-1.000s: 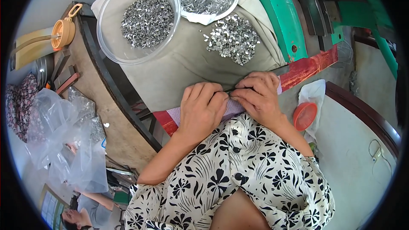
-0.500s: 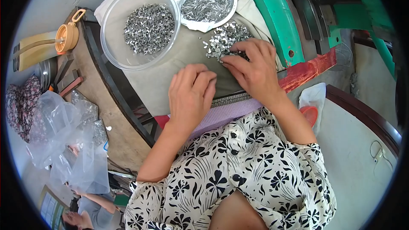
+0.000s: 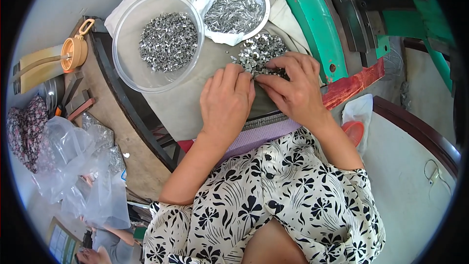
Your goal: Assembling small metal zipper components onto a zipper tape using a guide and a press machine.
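My left hand (image 3: 227,100) is closed with its fingertips bent together at the near-left edge of a pile of small shiny metal pieces (image 3: 259,49). My right hand (image 3: 295,88) sits over the pile's near-right side, thumb and forefinger drawn together close to the left fingertips. Whatever the fingers pinch is too small or hidden to name. The pile lies on a grey-green cloth (image 3: 168,112). Behind it stands a white-rimmed bowl (image 3: 266,12) lined with white plastic, holding thin metal pins (image 3: 232,10). Left of that, a clear round tub (image 3: 122,71) holds many small metal pieces (image 3: 168,41).
A green machine frame (image 3: 305,19) borders the right of the cloth. At left, a wooden table (image 3: 129,137) carries clear plastic bags (image 3: 80,156) and an orange lid (image 3: 73,54). A red dish (image 3: 352,132) is at lower right. Another person (image 3: 112,247) is at lower left.
My left hand has moved right and forward, so its fingertips now almost meet the right hand's. The right hand stays at the pile. The whole view has shifted slightly.
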Motion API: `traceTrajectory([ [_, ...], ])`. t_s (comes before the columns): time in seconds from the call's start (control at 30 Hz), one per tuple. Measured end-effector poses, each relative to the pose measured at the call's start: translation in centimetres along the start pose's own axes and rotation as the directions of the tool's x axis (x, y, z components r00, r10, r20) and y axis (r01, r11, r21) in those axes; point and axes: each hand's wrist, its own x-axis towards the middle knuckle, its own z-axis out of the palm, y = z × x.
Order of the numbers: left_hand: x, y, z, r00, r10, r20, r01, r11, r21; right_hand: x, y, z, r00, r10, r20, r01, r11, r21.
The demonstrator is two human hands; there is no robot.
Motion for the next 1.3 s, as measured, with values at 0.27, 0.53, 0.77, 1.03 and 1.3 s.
traceTrajectory([
  [0.27, -1.5, -0.6, -1.8, 0.998, 0.042, 0.042, -0.044, 0.998, 0.054, 1.4, -0.5, 0.3, 0.993, -0.101, 0.056, 0.104, 0.993, -0.057],
  [0.53, -2.5, -1.0, -2.2, 0.997, -0.071, 0.036, 0.074, 0.99, -0.116, 0.2, -1.5, -0.1, 0.995, -0.078, 0.059, 0.08, 0.996, -0.029],
  [0.77, -2.6, -1.0, -1.7, 0.998, -0.037, 0.059, 0.043, 0.994, -0.105, 0.5, -1.1, -0.6, 0.993, -0.073, 0.095, 0.077, 0.996, -0.04],
  [1.03, -4.5, 1.1, -3.3, 0.991, -0.008, 0.134, 0.054, 0.937, -0.344, -4.6, -1.0, -2.4, 0.998, 0.065, 0.014, -0.067, 0.985, 0.156],
  [1.3, -5.3, 2.1, -1.2, 0.985, 0.02, 0.174, 0.038, 0.945, -0.326, -6.8, -2.1, -1.5, 0.998, 0.039, 0.053, -0.042, 0.997, 0.065],
])
